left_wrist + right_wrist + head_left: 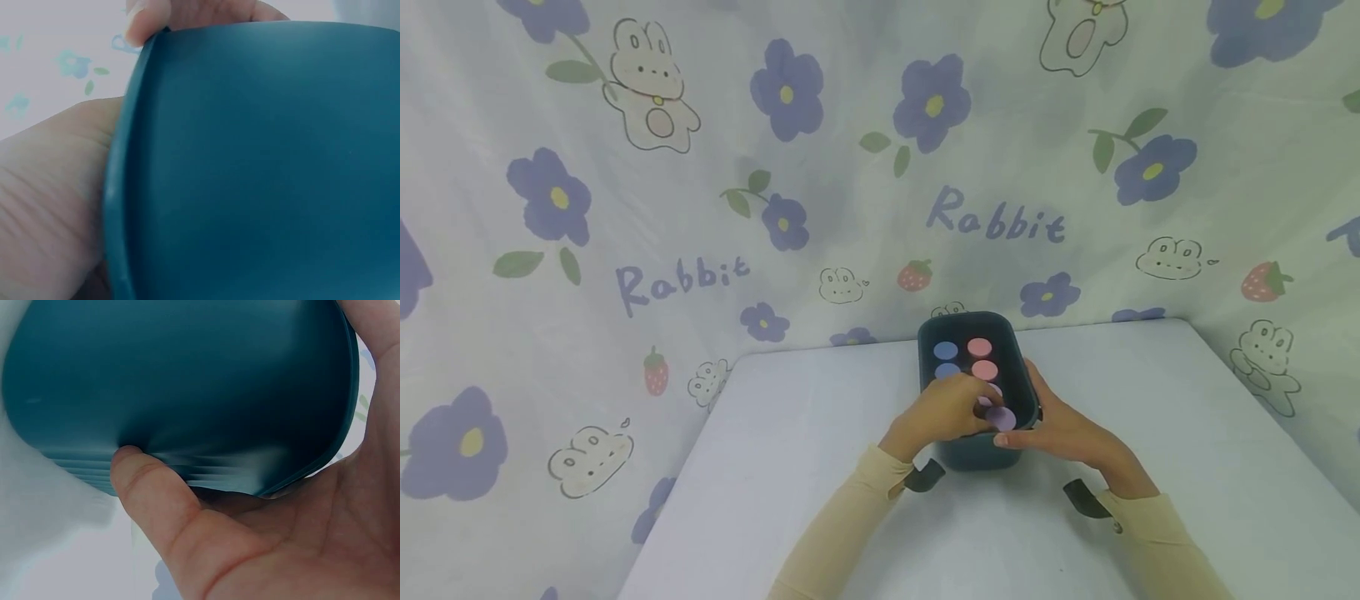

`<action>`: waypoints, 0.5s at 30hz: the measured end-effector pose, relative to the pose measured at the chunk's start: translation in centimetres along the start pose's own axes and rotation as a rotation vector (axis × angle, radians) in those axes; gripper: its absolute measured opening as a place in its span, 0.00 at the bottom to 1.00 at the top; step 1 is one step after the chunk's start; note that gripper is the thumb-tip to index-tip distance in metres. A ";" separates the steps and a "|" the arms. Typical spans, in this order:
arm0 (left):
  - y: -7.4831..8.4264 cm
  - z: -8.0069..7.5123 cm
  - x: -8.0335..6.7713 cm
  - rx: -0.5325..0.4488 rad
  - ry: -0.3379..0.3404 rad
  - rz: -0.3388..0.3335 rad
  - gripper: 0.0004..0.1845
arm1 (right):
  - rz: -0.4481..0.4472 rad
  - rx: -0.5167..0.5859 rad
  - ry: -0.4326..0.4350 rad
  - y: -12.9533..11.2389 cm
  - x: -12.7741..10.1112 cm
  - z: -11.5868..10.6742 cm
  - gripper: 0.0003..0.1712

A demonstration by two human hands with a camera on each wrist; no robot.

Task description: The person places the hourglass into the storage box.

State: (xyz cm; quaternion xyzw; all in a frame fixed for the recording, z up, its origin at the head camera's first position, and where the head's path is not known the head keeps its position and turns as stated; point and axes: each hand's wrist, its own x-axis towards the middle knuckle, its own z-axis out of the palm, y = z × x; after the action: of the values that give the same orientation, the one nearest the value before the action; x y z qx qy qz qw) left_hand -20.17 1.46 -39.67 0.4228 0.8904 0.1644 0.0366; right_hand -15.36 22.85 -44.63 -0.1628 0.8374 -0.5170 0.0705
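Note:
A dark teal box stands on the table, holding round-topped pieces in rows. Blue pieces are on its left side and pink pieces on its right, toward the far end. My left hand reaches over the near left rim, its curled fingers holding a purple round-topped piece with a dark side. Another purple piece partly shows behind those fingers. My right hand grips the box's near right corner, and in the right wrist view its thumb presses the outer wall. The left fingertips' contact is partly hidden.
The box rests on a white table, close to its back edge. Behind hangs a pale curtain printed with rabbits and purple flowers. Dark straps show at both wrists.

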 end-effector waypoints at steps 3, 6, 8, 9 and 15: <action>0.2 -0.6 -0.4 -0.036 0.015 -0.022 0.15 | 0.019 -0.006 0.000 -0.1 -0.1 -0.1 0.74; 0.2 -1.1 -1.0 -0.078 0.051 -0.046 0.15 | 0.030 -0.008 0.001 -0.1 -0.2 -0.1 0.74; 0.1 -1.4 -1.3 -0.100 0.091 -0.059 0.16 | 0.033 -0.011 0.001 -0.1 -0.2 -0.1 0.73; 0.0 -1.6 -1.5 -0.104 0.115 -0.063 0.15 | 0.033 -0.013 0.002 0.0 -0.2 0.0 0.74; -1.0 -2.6 -2.5 -0.125 0.286 -0.055 0.12 | 0.051 -0.036 0.007 -0.1 -0.3 0.0 0.74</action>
State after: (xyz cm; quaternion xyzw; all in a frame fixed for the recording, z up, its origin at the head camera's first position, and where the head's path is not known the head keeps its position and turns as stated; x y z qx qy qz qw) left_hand -19.85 -1.75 -37.77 0.3673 0.8859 0.2769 -0.0598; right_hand -15.07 22.90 -44.61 -0.1406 0.8508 -0.5003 0.0777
